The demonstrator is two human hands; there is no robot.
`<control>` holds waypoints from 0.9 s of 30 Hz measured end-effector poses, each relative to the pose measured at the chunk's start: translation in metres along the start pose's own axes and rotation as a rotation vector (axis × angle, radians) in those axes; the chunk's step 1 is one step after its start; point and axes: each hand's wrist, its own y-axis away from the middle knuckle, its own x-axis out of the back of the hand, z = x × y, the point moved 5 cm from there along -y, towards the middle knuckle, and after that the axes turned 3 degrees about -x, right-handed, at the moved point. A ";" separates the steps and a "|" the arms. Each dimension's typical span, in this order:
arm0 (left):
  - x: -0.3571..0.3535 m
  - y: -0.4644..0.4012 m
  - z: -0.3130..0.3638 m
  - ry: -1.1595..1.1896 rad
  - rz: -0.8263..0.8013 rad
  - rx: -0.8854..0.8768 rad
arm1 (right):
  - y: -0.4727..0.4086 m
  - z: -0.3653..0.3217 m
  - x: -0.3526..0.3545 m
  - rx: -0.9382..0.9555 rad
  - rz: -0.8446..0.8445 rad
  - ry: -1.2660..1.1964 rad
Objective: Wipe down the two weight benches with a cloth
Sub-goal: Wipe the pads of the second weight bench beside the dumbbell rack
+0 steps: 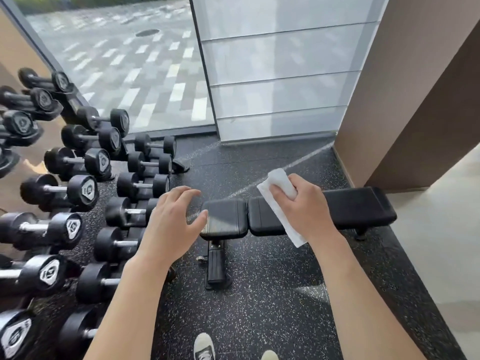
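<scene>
Evidently ready to wipe, the right hand (304,206) pinches the cloth (275,203) above the bench (358,206), while the left hand (171,219) hovers spread near its end for balance.

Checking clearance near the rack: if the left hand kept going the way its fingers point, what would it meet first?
Probably the bench, at its short seat pad: the left hand points up and right with its thumb by that pad's edge. Depth is unclear.
</scene>
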 end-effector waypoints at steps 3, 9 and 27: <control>0.000 -0.014 -0.015 0.020 0.015 0.023 | -0.020 -0.004 -0.013 0.010 -0.019 0.001; -0.011 -0.048 -0.064 0.053 0.014 0.068 | -0.065 -0.016 -0.061 0.028 -0.087 0.030; -0.065 -0.225 -0.295 0.165 -0.115 0.150 | -0.227 -0.030 -0.285 -0.070 -0.312 0.221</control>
